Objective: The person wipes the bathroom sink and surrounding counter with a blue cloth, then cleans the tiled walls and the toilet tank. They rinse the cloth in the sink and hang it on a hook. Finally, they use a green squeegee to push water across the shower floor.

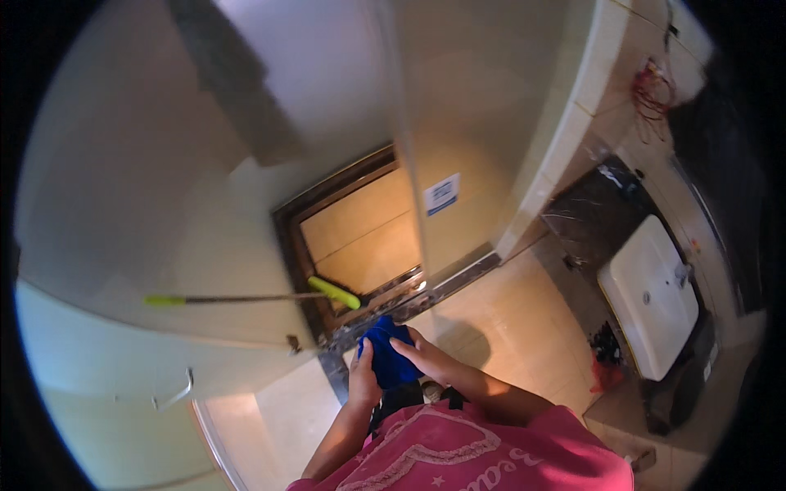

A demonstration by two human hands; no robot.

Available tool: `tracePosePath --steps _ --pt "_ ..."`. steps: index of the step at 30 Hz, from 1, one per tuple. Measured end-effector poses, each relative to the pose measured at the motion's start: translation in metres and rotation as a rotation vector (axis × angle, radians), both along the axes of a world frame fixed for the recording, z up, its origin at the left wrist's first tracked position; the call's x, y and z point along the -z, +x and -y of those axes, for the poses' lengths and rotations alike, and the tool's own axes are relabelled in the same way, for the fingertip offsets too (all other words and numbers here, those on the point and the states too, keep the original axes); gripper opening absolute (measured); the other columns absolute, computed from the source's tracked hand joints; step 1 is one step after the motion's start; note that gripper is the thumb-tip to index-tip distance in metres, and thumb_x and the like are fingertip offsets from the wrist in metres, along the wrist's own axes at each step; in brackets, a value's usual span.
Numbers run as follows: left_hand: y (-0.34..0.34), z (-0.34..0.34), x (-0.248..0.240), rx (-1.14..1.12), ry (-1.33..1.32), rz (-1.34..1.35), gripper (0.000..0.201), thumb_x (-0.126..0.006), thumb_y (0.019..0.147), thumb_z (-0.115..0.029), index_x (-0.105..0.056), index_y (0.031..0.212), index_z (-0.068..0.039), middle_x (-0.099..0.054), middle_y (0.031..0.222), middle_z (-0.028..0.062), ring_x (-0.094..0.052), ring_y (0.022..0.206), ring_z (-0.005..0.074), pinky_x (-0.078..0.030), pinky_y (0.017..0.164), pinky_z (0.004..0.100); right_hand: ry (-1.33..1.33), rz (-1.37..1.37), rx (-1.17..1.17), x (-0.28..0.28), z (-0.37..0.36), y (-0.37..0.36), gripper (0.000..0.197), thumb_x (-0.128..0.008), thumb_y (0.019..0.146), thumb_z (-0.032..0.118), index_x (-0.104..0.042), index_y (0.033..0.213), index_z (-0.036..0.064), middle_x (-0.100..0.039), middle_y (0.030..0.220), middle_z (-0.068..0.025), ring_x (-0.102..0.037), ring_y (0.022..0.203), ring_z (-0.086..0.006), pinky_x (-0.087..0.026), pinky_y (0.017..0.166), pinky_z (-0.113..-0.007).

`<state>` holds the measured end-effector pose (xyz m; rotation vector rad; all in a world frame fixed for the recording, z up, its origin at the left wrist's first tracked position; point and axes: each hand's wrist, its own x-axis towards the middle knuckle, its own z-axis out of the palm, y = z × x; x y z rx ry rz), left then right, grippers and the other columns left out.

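Note:
A bundled blue cloth [395,362] is held in front of my waist, just above my pink shirt. My left hand [365,375] grips its left side with the thumb up along the edge. On the other side my right hand [426,357] closes on the cloth, its thumb pressed over the front. The fingers behind the cloth are mostly hidden.
A long-handled tool with a lime-green head [334,292] leans ahead by a dark-framed threshold [292,233]. At right a white sink [665,335] sits in a dark counter [594,204]. A door handle [173,391] juts out at left; red cord [651,94] hangs upper right.

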<state>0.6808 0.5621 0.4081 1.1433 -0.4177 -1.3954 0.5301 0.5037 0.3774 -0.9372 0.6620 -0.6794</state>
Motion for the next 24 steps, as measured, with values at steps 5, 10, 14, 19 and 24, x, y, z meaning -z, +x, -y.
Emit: tracePosePath --steps 5,10,14,19,24 --pt "-0.039 0.128 0.015 0.294 -0.052 0.275 0.035 -0.062 0.106 -0.032 -0.060 0.130 -0.007 -0.066 0.118 0.0068 -0.061 0.107 0.0162 -0.049 0.097 0.0325 0.091 -0.125 0.369 0.009 0.067 -0.054 0.076 -0.082 0.091 0.030 -0.043 0.149 0.0011 -0.062 0.134 -0.0127 -0.061 0.121 -0.0217 -0.051 0.103 -0.035" --pt "-0.089 0.218 0.014 0.599 -0.222 0.494 0.032 -0.067 0.103 -0.027 -0.059 0.126 -0.006 -0.064 0.113 0.0030 -0.058 0.103 0.0135 -0.048 0.094 0.0307 0.143 -0.186 0.718 -0.001 0.104 -0.105 0.070 -0.084 0.089 0.021 -0.047 0.145 -0.0012 -0.065 0.127 -0.0133 -0.063 0.115 -0.0215 -0.052 0.099 -0.035" --pt "-0.146 0.271 0.031 0.886 -0.269 0.333 0.036 -0.067 0.104 -0.023 -0.057 0.133 -0.004 -0.064 0.117 0.0033 -0.058 0.106 0.0123 -0.048 0.095 0.0295 0.118 -0.143 0.896 -0.008 0.120 -0.167 0.053 -0.081 0.091 0.016 -0.056 0.136 0.0003 -0.069 0.117 -0.0087 -0.067 0.104 -0.0170 -0.055 0.093 -0.032" --pt "-0.234 0.299 0.055 1.202 -0.216 0.263 0.045 -0.062 0.106 -0.024 -0.053 0.145 -0.004 -0.064 0.128 0.0062 -0.059 0.115 0.0142 -0.048 0.100 0.0315 0.106 -0.090 1.275 0.017 0.097 -0.265 0.043 -0.080 0.092 0.012 -0.062 0.130 0.0011 -0.071 0.113 -0.0060 -0.067 0.100 -0.0139 -0.055 0.090 -0.030" --pt "-0.324 0.308 0.080 1.314 -0.082 0.299 0.041 -0.061 0.106 -0.025 -0.057 0.141 -0.003 -0.067 0.133 0.0101 -0.062 0.121 0.0189 -0.048 0.104 0.0345 0.099 -0.167 1.644 0.036 0.082 -0.394 0.040 -0.078 0.092 0.011 -0.063 0.127 0.0002 -0.072 0.112 -0.0101 -0.069 0.097 -0.0164 -0.057 0.087 -0.031"
